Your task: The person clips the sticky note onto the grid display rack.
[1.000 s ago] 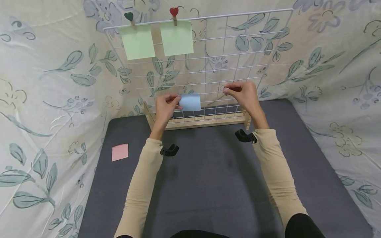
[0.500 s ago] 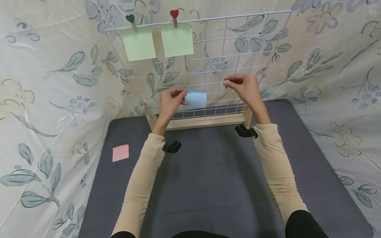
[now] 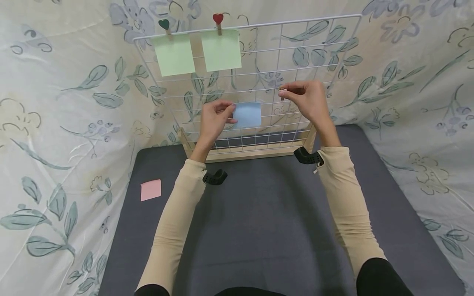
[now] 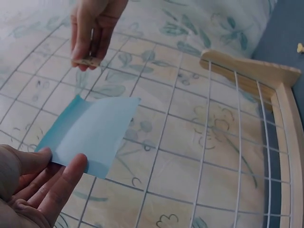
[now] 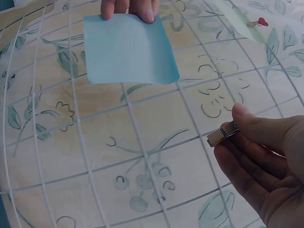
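Note:
My left hand (image 3: 216, 119) pinches a light blue paper note (image 3: 247, 114) by its left edge and holds it in front of the white wire grid (image 3: 307, 61). The note (image 4: 90, 133) shows flat against the grid in the left wrist view, my fingers (image 4: 61, 183) at its lower corner. My right hand (image 3: 305, 98) pinches a small wooden clothespin (image 5: 222, 134) just right of the note (image 5: 127, 50), close to the grid wires. Two green notes (image 3: 174, 54) (image 3: 221, 49) hang at the grid's top left from heart-topped pins.
The grid stands in a wooden base (image 3: 252, 152) at the back of a dark grey mat (image 3: 266, 218). A pink note (image 3: 150, 189) lies on the mat at the left. Floral cloth (image 3: 55, 102) drapes all around. Much of the grid's right side is bare.
Both hands have risen along the grid. The blue note moved up and slightly right; the right hand with the clothespin lifted about one grid row.

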The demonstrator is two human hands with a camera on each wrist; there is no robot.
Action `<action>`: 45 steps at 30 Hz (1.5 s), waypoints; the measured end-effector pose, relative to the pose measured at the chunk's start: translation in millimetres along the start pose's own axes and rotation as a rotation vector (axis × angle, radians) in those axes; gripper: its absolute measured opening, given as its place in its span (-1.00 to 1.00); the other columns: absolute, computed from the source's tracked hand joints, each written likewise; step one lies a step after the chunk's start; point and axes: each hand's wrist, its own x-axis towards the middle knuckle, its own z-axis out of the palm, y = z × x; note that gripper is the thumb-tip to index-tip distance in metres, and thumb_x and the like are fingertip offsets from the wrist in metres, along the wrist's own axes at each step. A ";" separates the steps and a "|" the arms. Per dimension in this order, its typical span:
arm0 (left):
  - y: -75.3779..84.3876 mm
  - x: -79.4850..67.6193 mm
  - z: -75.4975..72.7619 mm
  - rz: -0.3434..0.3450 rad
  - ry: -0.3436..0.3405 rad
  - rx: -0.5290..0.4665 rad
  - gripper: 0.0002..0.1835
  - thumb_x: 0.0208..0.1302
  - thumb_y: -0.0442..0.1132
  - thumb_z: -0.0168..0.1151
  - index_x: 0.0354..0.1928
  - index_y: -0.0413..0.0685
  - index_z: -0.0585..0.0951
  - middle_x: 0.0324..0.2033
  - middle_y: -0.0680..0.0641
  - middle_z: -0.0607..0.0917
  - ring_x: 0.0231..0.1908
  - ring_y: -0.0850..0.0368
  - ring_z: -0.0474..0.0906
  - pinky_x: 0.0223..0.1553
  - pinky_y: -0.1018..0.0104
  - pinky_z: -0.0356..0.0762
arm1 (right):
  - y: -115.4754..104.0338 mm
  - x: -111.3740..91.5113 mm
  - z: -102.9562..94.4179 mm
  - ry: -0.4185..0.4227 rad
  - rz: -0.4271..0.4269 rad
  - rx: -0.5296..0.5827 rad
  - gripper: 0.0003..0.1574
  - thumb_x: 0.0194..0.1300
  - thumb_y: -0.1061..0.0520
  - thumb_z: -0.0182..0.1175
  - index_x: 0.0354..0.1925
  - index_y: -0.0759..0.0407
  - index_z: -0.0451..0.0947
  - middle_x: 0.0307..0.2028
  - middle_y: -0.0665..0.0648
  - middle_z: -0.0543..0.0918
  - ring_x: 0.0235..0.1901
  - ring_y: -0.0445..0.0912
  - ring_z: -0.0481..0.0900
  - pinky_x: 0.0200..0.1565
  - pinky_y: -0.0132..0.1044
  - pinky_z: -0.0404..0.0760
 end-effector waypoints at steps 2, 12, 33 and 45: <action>1.9 1.9 0.6 0.006 0.000 0.007 -0.82 0.34 -0.39 0.24 -0.13 -0.41 0.67 -0.29 -0.29 0.69 -0.41 0.06 0.66 -0.36 0.29 0.77 | -3.1 2.3 -1.9 0.003 -0.012 0.003 -0.68 0.27 0.09 0.36 -0.09 0.28 0.72 -0.18 0.27 0.74 -0.35 -0.38 0.62 -0.25 -0.54 0.58; 16.2 6.8 -0.9 0.003 0.006 0.000 -0.80 0.32 -0.41 0.24 -0.11 -0.46 0.65 -0.22 -0.36 0.69 -0.36 0.01 0.68 -0.34 0.29 0.76 | -21.4 15.9 -14.8 0.030 -0.045 0.024 -0.68 0.27 0.08 0.36 -0.09 0.26 0.73 -0.21 0.17 0.76 -0.34 -0.37 0.63 -0.22 -0.52 0.58; 78.7 18.9 14.1 0.090 -0.050 -0.038 -0.82 0.31 -0.42 0.26 -0.15 -0.44 0.67 -0.27 -0.30 0.71 -0.40 0.06 0.68 -0.32 0.28 0.76 | -34.2 27.9 -37.2 0.101 -0.007 0.078 -0.65 0.23 0.07 0.39 -0.07 0.25 0.72 -0.30 -0.09 0.74 -0.31 -0.36 0.63 -0.08 -0.48 0.61; 93.3 30.5 23.3 0.123 -0.003 0.005 -0.80 0.30 -0.39 0.28 -0.12 -0.41 0.68 -0.18 -0.28 0.73 -0.34 0.02 0.73 -0.36 0.33 0.75 | -42.7 35.7 -43.8 0.110 -0.004 0.113 -0.64 0.22 0.07 0.40 -0.07 0.24 0.72 -0.31 -0.13 0.72 -0.28 -0.32 0.63 -0.02 -0.47 0.61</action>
